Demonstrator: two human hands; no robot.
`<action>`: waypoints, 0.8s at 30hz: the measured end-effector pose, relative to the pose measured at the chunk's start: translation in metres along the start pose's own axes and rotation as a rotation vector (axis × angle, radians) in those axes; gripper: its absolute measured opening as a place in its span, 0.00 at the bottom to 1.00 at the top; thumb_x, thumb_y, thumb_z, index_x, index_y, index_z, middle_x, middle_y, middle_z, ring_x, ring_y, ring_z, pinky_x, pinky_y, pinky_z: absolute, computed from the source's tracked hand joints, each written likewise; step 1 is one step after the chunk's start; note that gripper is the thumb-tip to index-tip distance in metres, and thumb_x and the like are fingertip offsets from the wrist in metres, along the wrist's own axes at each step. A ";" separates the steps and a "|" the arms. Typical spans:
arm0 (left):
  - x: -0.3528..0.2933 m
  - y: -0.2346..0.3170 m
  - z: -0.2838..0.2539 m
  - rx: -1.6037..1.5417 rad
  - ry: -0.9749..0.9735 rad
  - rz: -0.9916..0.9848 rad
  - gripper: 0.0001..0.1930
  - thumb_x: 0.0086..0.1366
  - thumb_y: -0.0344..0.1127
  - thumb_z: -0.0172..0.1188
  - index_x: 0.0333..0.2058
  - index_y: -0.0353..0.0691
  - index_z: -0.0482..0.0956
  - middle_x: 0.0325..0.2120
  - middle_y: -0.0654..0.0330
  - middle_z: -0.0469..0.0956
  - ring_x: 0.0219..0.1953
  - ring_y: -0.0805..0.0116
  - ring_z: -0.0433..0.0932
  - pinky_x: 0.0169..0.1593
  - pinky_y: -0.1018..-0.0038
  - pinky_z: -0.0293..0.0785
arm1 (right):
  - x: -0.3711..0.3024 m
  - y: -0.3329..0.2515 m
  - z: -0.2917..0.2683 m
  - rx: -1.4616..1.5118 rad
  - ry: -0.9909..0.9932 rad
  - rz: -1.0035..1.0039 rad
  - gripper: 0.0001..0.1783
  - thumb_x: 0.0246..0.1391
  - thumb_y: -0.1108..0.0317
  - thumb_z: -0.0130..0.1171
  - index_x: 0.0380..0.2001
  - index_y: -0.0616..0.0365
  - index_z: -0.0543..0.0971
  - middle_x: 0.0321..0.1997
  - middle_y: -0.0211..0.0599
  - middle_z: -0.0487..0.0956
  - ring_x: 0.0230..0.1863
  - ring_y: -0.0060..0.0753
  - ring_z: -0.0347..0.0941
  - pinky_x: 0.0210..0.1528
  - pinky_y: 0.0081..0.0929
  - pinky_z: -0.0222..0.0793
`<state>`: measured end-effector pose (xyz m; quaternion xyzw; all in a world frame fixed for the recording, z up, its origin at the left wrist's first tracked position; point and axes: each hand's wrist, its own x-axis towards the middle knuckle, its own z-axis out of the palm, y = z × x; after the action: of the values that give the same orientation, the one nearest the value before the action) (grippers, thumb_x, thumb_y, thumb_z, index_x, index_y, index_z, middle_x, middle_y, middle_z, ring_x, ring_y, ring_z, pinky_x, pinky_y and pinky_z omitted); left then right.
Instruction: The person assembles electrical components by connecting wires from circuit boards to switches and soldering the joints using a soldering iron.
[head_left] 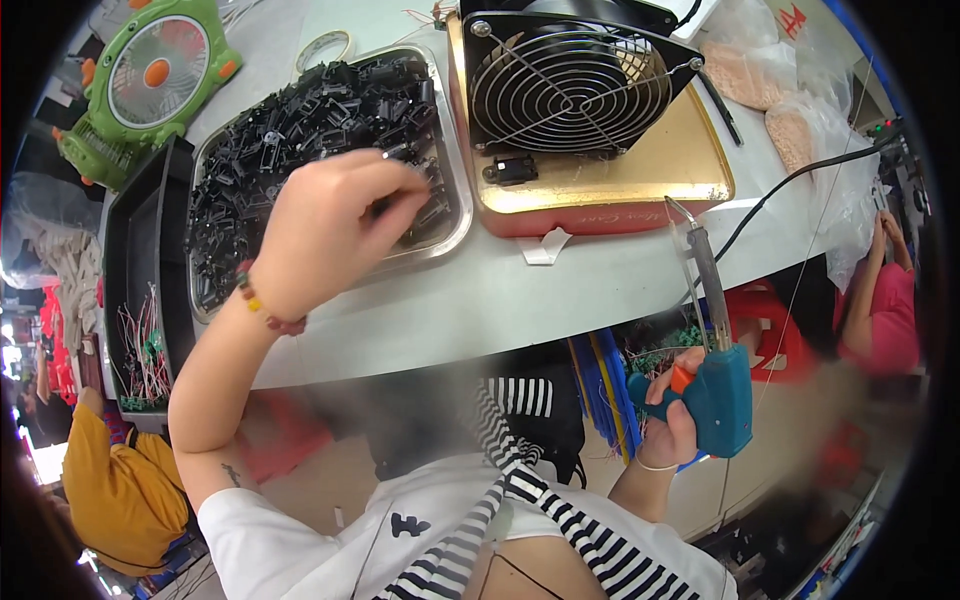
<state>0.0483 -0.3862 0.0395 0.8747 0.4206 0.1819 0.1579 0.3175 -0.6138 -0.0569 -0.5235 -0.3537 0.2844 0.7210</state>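
Black parts [310,112] lie under the left hand [325,218], soldering gun [724,402] in right hand [675,432].

Smooth plastic soldering gun [724,405]

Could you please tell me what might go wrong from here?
The soldering gun in the right hand might scorch the black cable running near it, if its tip is hot. The left hand, over the tray heaped with small black parts, could knock some out.
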 end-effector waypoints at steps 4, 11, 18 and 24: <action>-0.019 -0.009 0.001 0.110 -0.132 0.004 0.08 0.58 0.35 0.64 0.34 0.39 0.83 0.28 0.56 0.79 0.31 0.57 0.80 0.37 0.66 0.76 | 0.002 0.002 0.000 0.003 -0.018 0.011 0.31 0.43 0.64 0.63 0.50 0.70 0.69 0.46 0.48 0.69 0.26 0.29 0.71 0.28 0.21 0.66; -0.013 -0.016 0.006 0.389 -0.105 0.266 0.09 0.54 0.33 0.64 0.35 0.43 0.84 0.32 0.63 0.73 0.37 0.63 0.76 0.41 0.68 0.75 | 0.001 -0.001 0.005 -0.041 -0.037 -0.006 0.30 0.43 0.64 0.62 0.49 0.70 0.70 0.45 0.48 0.69 0.25 0.29 0.70 0.27 0.21 0.66; -0.012 -0.027 0.012 0.354 0.132 0.535 0.08 0.49 0.33 0.67 0.26 0.40 0.76 0.33 0.63 0.76 0.35 0.67 0.75 0.39 0.70 0.72 | -0.001 0.002 -0.001 -0.003 -0.004 -0.001 0.31 0.44 0.64 0.63 0.51 0.70 0.69 0.46 0.48 0.69 0.26 0.29 0.70 0.28 0.20 0.67; -0.037 -0.001 0.041 0.383 0.179 0.648 0.07 0.48 0.30 0.61 0.25 0.38 0.73 0.34 0.57 0.79 0.30 0.66 0.76 0.35 0.70 0.72 | 0.001 0.003 -0.001 0.004 -0.015 -0.012 0.31 0.44 0.65 0.63 0.50 0.70 0.69 0.46 0.48 0.69 0.26 0.29 0.71 0.28 0.20 0.67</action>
<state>0.0447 -0.4196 -0.0036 0.9566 0.1608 0.2161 -0.1114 0.3184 -0.6129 -0.0594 -0.5177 -0.3616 0.2847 0.7212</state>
